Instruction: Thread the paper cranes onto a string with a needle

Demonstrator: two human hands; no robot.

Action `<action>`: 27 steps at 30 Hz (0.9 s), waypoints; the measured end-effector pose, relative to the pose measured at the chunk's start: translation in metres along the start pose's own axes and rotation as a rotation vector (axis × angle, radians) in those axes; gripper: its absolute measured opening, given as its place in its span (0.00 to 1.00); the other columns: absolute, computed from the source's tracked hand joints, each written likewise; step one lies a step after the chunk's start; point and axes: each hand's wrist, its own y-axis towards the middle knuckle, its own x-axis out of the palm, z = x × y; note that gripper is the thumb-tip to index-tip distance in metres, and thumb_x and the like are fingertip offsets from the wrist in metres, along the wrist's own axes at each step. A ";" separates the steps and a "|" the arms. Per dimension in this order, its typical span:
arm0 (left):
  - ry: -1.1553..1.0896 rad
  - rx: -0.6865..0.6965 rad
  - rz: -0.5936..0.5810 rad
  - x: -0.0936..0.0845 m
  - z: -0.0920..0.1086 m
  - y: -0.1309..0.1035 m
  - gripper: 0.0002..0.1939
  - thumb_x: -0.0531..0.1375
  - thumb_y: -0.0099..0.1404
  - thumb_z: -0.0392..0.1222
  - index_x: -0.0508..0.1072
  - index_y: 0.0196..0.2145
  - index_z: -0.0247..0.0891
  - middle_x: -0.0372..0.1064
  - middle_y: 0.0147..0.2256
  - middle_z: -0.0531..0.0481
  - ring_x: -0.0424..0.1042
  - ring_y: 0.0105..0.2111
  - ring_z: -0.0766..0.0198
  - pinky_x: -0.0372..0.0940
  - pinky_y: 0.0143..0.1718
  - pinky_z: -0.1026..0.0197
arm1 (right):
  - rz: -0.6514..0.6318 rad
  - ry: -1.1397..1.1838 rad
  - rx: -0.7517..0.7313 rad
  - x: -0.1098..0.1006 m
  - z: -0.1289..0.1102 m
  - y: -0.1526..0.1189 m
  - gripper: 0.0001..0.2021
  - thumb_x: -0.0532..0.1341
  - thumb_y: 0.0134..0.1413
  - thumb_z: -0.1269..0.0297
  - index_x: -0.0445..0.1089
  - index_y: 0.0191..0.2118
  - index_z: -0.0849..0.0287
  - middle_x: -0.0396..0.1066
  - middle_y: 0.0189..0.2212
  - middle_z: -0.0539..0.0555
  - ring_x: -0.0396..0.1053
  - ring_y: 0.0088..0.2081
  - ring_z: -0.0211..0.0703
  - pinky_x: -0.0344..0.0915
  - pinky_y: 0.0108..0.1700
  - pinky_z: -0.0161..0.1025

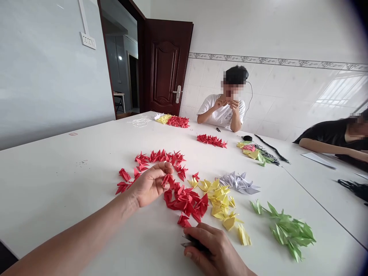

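My left hand (151, 185) is raised over the table, its thumb and fingers pinched on a red paper crane (168, 180). My right hand (212, 245) rests low at the front, closed around small dark thread snips (195, 242) whose two metal tips point left; the palm hides most of them. Between the hands lies a heap of red paper cranes (186, 201). More red cranes (161, 155) curve in a loose arc behind my left hand. Yellow cranes (220, 199) lie just beyond my right hand, with pale lilac cranes (238, 182) behind them and green cranes (291, 230) to the right.
Across the white table (71, 184), a person in a white shirt (222, 111) holds both hands up near the face. Near them are a row of red cranes (212, 140) and black cord (271, 147). A person in black (330, 134) leans in at the right.
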 end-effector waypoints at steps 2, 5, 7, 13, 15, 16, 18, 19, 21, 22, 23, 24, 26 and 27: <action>0.138 0.061 0.048 -0.008 0.004 0.007 0.12 0.56 0.48 0.28 0.71 0.31 0.38 0.68 0.31 0.52 0.63 0.25 0.71 0.56 0.22 0.67 | -0.008 -0.008 0.000 0.000 0.001 0.000 0.12 0.55 0.56 0.61 0.69 0.42 0.59 0.71 0.29 0.55 0.68 0.27 0.40 0.64 0.27 0.33; 0.407 0.150 0.092 -0.018 0.008 0.015 0.12 0.55 0.47 0.30 0.72 0.31 0.38 0.69 0.32 0.51 0.66 0.29 0.68 0.57 0.25 0.67 | -0.021 -0.024 -0.006 0.000 0.002 -0.001 0.12 0.55 0.56 0.61 0.69 0.42 0.60 0.71 0.29 0.55 0.68 0.27 0.40 0.63 0.27 0.33; 0.588 0.214 0.113 -0.023 0.012 0.017 0.12 0.54 0.47 0.32 0.72 0.32 0.38 0.70 0.32 0.51 0.67 0.33 0.65 0.58 0.27 0.66 | -0.023 -0.035 -0.009 0.000 0.002 0.000 0.12 0.55 0.56 0.61 0.69 0.43 0.60 0.71 0.29 0.55 0.68 0.27 0.41 0.63 0.27 0.33; 1.131 0.234 0.112 -0.038 0.018 0.020 0.15 0.53 0.49 0.36 0.73 0.35 0.39 0.72 0.31 0.50 0.70 0.36 0.59 0.62 0.34 0.61 | -0.035 -0.045 -0.005 -0.001 0.000 0.001 0.12 0.55 0.56 0.62 0.69 0.42 0.60 0.71 0.29 0.55 0.68 0.27 0.40 0.63 0.26 0.33; 1.247 0.245 0.104 -0.042 0.015 0.020 0.15 0.53 0.51 0.37 0.74 0.36 0.39 0.73 0.34 0.49 0.71 0.36 0.59 0.63 0.34 0.62 | -0.038 -0.050 -0.003 -0.001 0.000 0.001 0.12 0.55 0.56 0.62 0.69 0.42 0.60 0.71 0.29 0.55 0.67 0.27 0.40 0.63 0.26 0.32; 1.287 0.258 0.101 -0.043 0.013 0.021 0.15 0.53 0.52 0.38 0.74 0.36 0.40 0.73 0.36 0.49 0.71 0.36 0.59 0.63 0.33 0.62 | -0.041 -0.051 0.001 -0.001 0.000 0.001 0.12 0.55 0.56 0.62 0.69 0.42 0.60 0.71 0.30 0.55 0.68 0.27 0.40 0.63 0.26 0.32; 1.346 0.284 0.085 -0.044 0.011 0.021 0.14 0.52 0.54 0.40 0.74 0.36 0.41 0.73 0.40 0.49 0.72 0.37 0.59 0.63 0.34 0.62 | -0.047 -0.053 0.008 -0.002 0.000 0.000 0.12 0.55 0.56 0.62 0.69 0.43 0.60 0.71 0.30 0.55 0.68 0.27 0.40 0.63 0.27 0.32; 1.366 0.293 0.079 -0.043 0.010 0.021 0.13 0.53 0.55 0.41 0.74 0.36 0.41 0.73 0.41 0.49 0.72 0.37 0.59 0.64 0.34 0.62 | -0.050 -0.054 0.011 -0.001 0.000 0.000 0.12 0.55 0.56 0.62 0.69 0.43 0.60 0.71 0.30 0.55 0.68 0.27 0.41 0.63 0.27 0.32; 1.397 0.310 0.089 -0.039 0.012 0.020 0.13 0.52 0.57 0.44 0.74 0.37 0.41 0.73 0.41 0.50 0.72 0.37 0.59 0.64 0.36 0.62 | -0.051 -0.059 0.012 -0.001 0.000 0.000 0.12 0.55 0.56 0.61 0.70 0.43 0.60 0.71 0.30 0.55 0.68 0.27 0.41 0.64 0.27 0.32; 1.414 0.319 0.108 -0.037 0.014 0.018 0.14 0.52 0.57 0.44 0.74 0.37 0.40 0.73 0.41 0.50 0.72 0.37 0.59 0.64 0.36 0.62 | -0.050 -0.061 0.011 -0.001 0.000 0.000 0.12 0.55 0.56 0.61 0.70 0.42 0.60 0.71 0.30 0.55 0.68 0.27 0.41 0.64 0.27 0.32; 1.437 0.328 0.132 -0.035 0.017 0.017 0.14 0.52 0.58 0.44 0.74 0.37 0.40 0.74 0.40 0.50 0.72 0.36 0.59 0.64 0.36 0.63 | -0.049 -0.064 0.008 -0.001 0.000 0.001 0.13 0.55 0.56 0.61 0.70 0.42 0.60 0.72 0.30 0.55 0.69 0.27 0.41 0.64 0.27 0.32; 1.464 0.337 0.161 -0.034 0.021 0.016 0.14 0.51 0.58 0.43 0.73 0.37 0.40 0.74 0.40 0.50 0.72 0.36 0.60 0.64 0.36 0.63 | -0.045 -0.066 0.004 0.000 0.000 0.001 0.13 0.55 0.56 0.61 0.70 0.42 0.60 0.72 0.30 0.56 0.69 0.28 0.41 0.64 0.28 0.33; 1.553 0.372 0.239 -0.036 0.031 0.014 0.15 0.49 0.60 0.41 0.73 0.39 0.40 0.73 0.40 0.51 0.72 0.36 0.62 0.64 0.36 0.65 | -0.040 -0.067 -0.005 0.000 0.001 0.002 0.13 0.54 0.56 0.61 0.70 0.43 0.61 0.72 0.30 0.56 0.69 0.28 0.42 0.65 0.28 0.33; 1.619 0.385 0.282 -0.039 0.036 0.014 0.15 0.48 0.60 0.39 0.72 0.40 0.40 0.73 0.40 0.51 0.72 0.35 0.63 0.63 0.34 0.66 | -0.038 -0.067 -0.008 0.000 0.002 0.002 0.13 0.54 0.56 0.61 0.70 0.43 0.61 0.72 0.30 0.56 0.69 0.28 0.42 0.66 0.28 0.33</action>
